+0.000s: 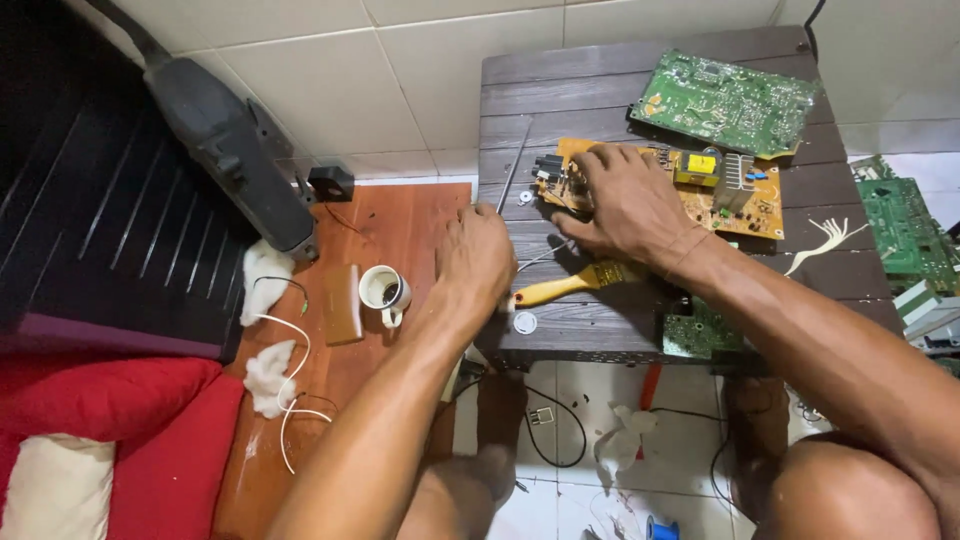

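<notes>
Right hand lies spread, fingers splayed wide, pressing down on the orange circuit board at the middle of the dark wooden worktop — palm over the board's left end, where the black connectors sit. Left hand is closed narrow at the worktop's left edge, near a thin metal rod that runs toward the far edge; whether it grips that rod, I cannot tell. Just by the right wrist lies a yellow-handled brush, near the front edge. A green circuit board rests at the far right corner, well apart from the hands, and a small green board sits at the front edge. Off the worktop's left side — a white cup on a reddish wooden surface.
</notes>
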